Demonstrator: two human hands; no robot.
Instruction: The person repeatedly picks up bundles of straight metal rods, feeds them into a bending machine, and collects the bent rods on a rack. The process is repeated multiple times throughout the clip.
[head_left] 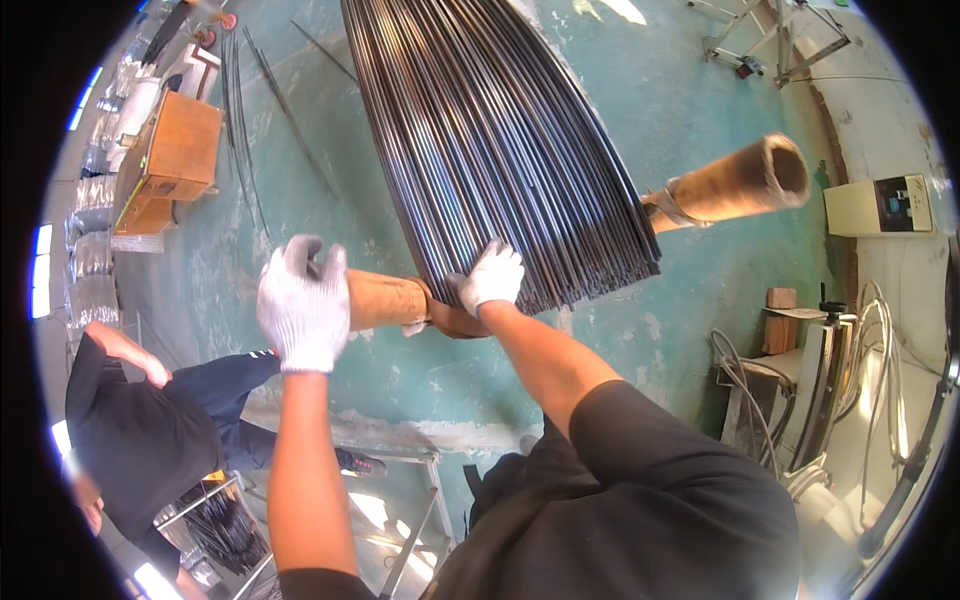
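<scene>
The left hand [303, 312], in a white knit glove, curls loosely over the near end of a brown cardboard tube [385, 299]; whether the fingers truly clamp the tube cannot be told, since the glove's back hides them. The right hand [490, 277], gloved the same way, lies just to the right of the left one, with its fingers pressed together and laid flat on the near end of a bundle of thin dark metal rods [490, 130]. The rods fan away from this hand, up and to the far side, and rest across the tube, which runs on beyond the right hand and shows its open end further right. Below both hands lies a teal painted floor [640, 340]. Far to the left of the left hand, a person in a dark shirt [130, 430] bends down, and beyond that hand, up and left, stands a wooden box [178, 150]. Well to the right of the right hand sits a cream-coloured machine box [880, 205] with looped cables [745, 385] nearer.
</scene>
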